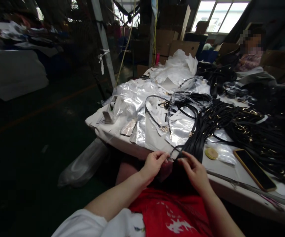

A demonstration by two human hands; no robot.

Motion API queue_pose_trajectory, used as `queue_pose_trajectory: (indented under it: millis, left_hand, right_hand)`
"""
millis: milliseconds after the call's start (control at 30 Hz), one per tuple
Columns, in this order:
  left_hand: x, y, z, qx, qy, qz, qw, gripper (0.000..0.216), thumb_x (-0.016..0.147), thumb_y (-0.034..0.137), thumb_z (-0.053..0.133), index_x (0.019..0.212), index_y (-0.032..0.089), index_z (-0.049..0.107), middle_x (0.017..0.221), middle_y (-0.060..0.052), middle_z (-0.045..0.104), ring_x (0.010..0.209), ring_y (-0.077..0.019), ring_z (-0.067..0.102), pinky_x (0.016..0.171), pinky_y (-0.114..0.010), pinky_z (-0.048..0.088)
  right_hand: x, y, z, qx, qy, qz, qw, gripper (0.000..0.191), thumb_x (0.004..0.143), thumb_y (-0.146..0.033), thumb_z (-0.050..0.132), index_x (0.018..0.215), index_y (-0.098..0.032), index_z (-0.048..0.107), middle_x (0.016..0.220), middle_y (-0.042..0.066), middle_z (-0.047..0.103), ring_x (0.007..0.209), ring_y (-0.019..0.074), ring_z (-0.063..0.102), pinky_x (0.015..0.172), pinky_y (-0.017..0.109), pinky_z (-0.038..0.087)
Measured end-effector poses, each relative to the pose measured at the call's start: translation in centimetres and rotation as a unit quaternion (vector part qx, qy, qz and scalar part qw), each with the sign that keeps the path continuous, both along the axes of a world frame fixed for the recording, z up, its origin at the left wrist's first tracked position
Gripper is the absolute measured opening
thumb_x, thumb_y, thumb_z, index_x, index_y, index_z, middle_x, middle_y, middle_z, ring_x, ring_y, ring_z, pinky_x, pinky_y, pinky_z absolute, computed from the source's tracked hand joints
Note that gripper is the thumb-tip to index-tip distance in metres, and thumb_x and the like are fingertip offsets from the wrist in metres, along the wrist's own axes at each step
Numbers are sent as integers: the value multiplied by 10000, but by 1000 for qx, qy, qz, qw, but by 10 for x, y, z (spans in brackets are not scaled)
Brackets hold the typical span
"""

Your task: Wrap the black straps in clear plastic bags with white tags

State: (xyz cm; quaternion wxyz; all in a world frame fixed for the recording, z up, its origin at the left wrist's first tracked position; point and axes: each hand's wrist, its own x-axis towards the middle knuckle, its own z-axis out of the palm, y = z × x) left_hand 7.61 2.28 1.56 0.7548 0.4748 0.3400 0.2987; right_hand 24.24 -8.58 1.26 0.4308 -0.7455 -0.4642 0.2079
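Observation:
My left hand (154, 163) and my right hand (194, 169) meet at the table's near edge. Both pinch the end of a black strap (194, 140) that runs up onto the table. Fingers of each hand are closed on it, close together. The strap belongs to a big heap of black straps with gold fittings (255, 131) spread across the right of the table. Clear plastic bags (137, 95) lie beyond my hands, some with straps looped inside.
A phone (254, 169) lies face up near the front right edge, and a small round tan disc (211, 153) beside it. Another phone (129, 127) rests at the left. A person sits at the far right corner. Cardboard boxes (167, 41) stand behind. A grey table (122, 136) edge overhangs the dark floor.

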Motion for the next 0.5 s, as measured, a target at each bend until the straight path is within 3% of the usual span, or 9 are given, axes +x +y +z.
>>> queue_pose_trajectory:
  millis: [33,100,167,233,333,400,500]
  left_hand:
    - [-1,1,1,18,12,-13,1000,451,726,543,731,811,100,731,599,-3,607,559,-94,523,576,-211,413]
    - [-4,3,3,44,28,-58,997,462,728,555,720,806,100,738,574,2,590,530,-84,488,546,-205,386]
    - [-5,2,3,56,38,-99,993,484,737,578,697,812,102,739,558,4,577,513,-84,474,524,-205,370]
    - [-5,0,2,64,54,-129,988,497,749,593,674,817,105,737,554,5,573,496,-83,462,502,-204,354]
    - [-3,-3,-1,73,74,-165,981,497,747,594,671,817,106,733,563,2,582,496,-84,470,500,-202,351]
    - [-2,-4,-1,69,77,-184,978,501,739,595,675,815,104,730,564,3,580,501,-87,478,504,-203,357]
    - [-3,-6,-1,59,77,-213,972,506,732,601,676,810,103,727,560,8,571,488,-85,473,494,-205,357]
  right_hand:
    - [21,-3,-2,13,-105,-80,991,503,895,-520,518,1248,-173,608,1085,141,724,1034,301,668,930,448,508]
    - [61,-9,-8,-9,-294,-183,938,572,886,-546,479,1232,-113,621,1306,225,597,1249,384,512,1048,552,381]
    - [87,-15,-15,-79,-378,-203,900,582,896,-545,430,1194,-92,643,1369,263,526,1314,444,409,1040,640,325]
    - [93,-17,-15,-99,-398,-197,891,563,897,-530,422,1158,-92,660,1375,275,513,1323,466,382,1018,677,317]
    - [69,-18,2,-20,-318,-150,936,503,892,-498,465,1180,-130,653,1297,229,594,1245,402,500,1013,596,389]
    - [44,-17,21,-3,-160,-38,986,450,903,-478,498,1212,-187,646,1165,153,687,1090,316,630,929,468,499]
    - [13,-12,42,-36,15,99,994,360,870,-460,600,1127,-231,708,995,81,751,890,248,701,759,332,558]
